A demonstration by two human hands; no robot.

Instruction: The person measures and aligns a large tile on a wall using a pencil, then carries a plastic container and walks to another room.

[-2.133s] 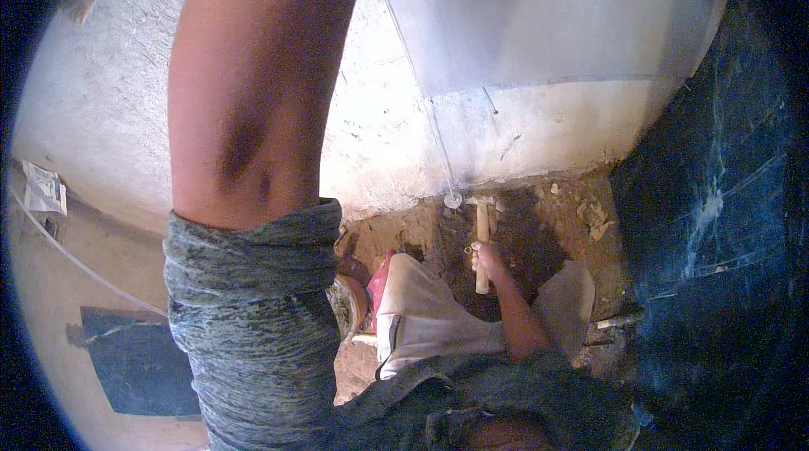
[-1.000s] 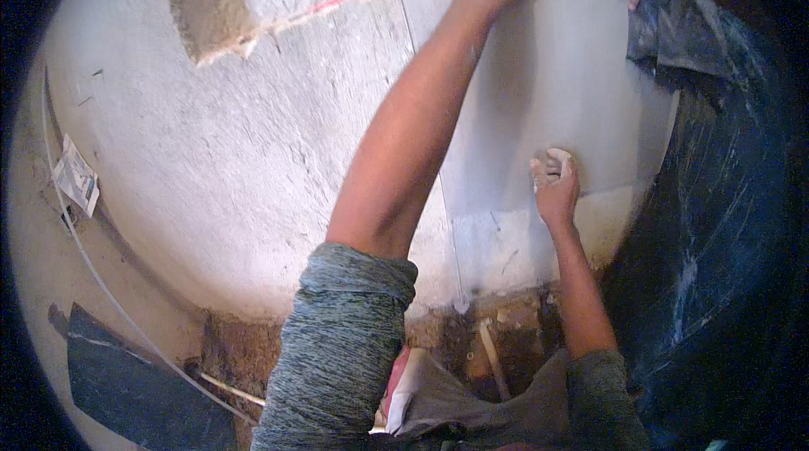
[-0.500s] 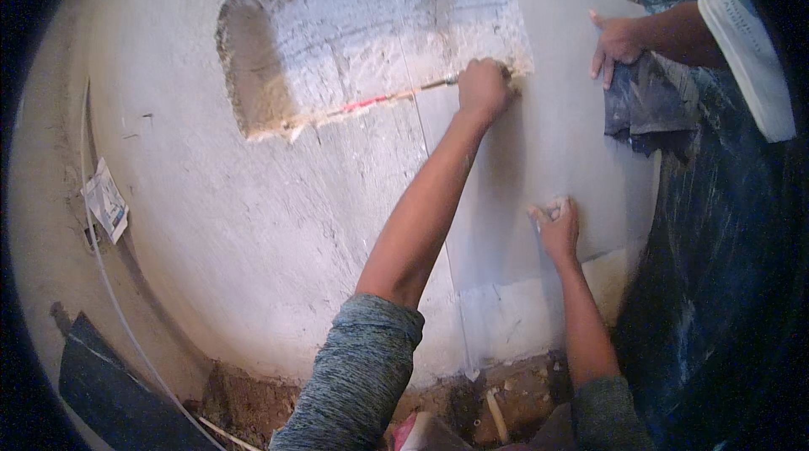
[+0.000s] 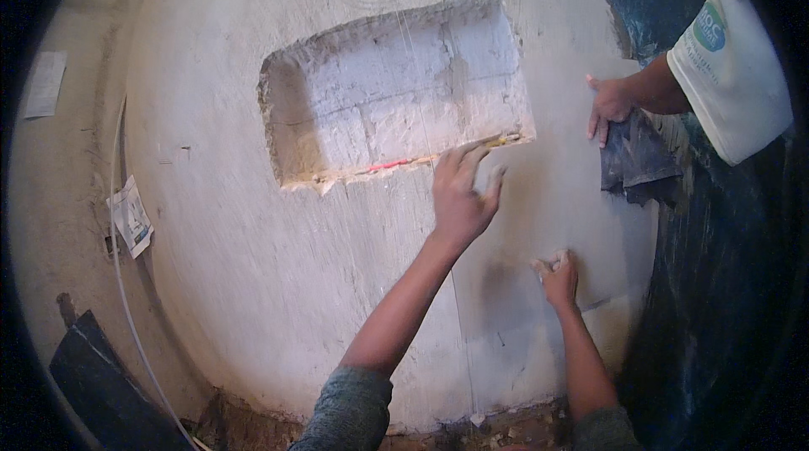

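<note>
My left hand point(image 4: 462, 200) reaches to the lower edge of a rectangular niche point(image 4: 383, 72) cut into the plastered wall, fingers stretched along the edge and thumb apart. A thin yellow piece point(image 4: 507, 140) lies on that edge just beyond the fingertips, and a red strip point(image 4: 389, 166) shows to their left. Lower right, my right hand point(image 4: 560, 281) is closed, its fingertips pinched against a smooth grey panel point(image 4: 539, 206) on the wall. Whatever it may hold is too small to make out. Another person's hand point(image 4: 611, 105) presses near the panel's right side, above a dark cloth point(image 4: 636, 160).
A thin string point(image 4: 456, 299) hangs down the wall to a small pale weight point(image 4: 478, 420). Dark marbled sheeting point(image 4: 699, 282) covers the right side. At left are a white cable point(image 4: 126, 308), a paper packet point(image 4: 132, 217), a pale sheet point(image 4: 46, 84) and a dark board point(image 4: 101, 375).
My left hand has slid left along the niche edge and opened from a closed grip. My right hand keeps its pinch. The whole view has shifted, so the wall appears lower.
</note>
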